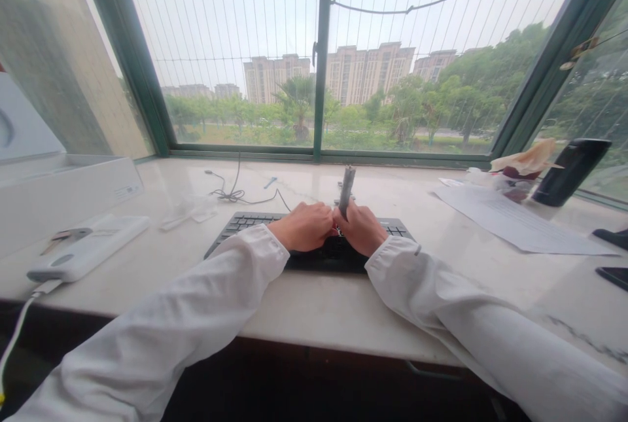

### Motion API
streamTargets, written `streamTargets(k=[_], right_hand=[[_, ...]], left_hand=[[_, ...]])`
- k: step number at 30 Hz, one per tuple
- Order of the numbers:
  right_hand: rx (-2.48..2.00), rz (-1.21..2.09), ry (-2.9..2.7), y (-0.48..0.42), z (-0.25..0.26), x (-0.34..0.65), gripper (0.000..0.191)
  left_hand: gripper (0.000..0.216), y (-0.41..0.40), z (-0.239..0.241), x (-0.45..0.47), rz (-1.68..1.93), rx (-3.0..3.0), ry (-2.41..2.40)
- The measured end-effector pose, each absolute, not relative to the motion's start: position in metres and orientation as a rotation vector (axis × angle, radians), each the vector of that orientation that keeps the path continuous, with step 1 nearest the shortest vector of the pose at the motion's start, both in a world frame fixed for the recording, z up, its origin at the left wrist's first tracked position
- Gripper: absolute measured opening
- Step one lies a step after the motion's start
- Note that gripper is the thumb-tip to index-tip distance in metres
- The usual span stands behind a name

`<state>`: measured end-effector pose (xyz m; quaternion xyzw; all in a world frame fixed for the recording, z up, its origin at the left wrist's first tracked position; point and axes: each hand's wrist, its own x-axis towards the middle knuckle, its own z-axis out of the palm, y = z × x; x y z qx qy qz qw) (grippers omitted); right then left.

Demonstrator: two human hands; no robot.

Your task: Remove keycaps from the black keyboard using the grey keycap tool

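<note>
A black keyboard (pixel 248 222) lies on the white sill counter, and both of my hands are over its middle. My right hand (pixel 364 229) is closed around a grey bar-shaped piece (pixel 348 190), which points up and slightly away from me. Its lower part is hidden by the fingers. My left hand (pixel 308 226) is closed right beside it, fingertips meeting the right hand's. Something small and partly reddish shows between them, too little to name. Just behind the bar, small metallic bits (pixel 338 201) can be partly seen.
A thin dark cable (pixel 235 195) is coiled behind the keyboard. At left are a white power bank (pixel 88 252) with keys on it, clear plastic wrapping (pixel 189 216) and a white box (pixel 69 196). Papers (pixel 510 219) and a black cylindrical container (pixel 572 172) occupy the right side, before the window.
</note>
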<state>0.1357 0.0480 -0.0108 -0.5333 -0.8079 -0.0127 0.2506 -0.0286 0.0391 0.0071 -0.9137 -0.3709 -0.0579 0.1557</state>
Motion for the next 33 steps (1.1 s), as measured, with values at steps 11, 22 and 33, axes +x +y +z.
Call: streamTargets(k=[11,22,33], right_hand=[[-1.219,0.022,-2.319,0.048,-0.01,0.142,0.027],[-1.387,0.004,-2.094,0.042,-0.005,0.132,0.035],[-1.555,-0.213,-1.978,0.046,0.003,0.141,0.032]], left_hand=[[0.021,0.045,0.017,-0.036,-0.302,-2.711,-1.122],[0.024,0.049,0.012,-0.037,-0.271,-2.733,-1.03],[0.027,0.036,0.008,-0.027,-0.135,-2.566,-1.014]])
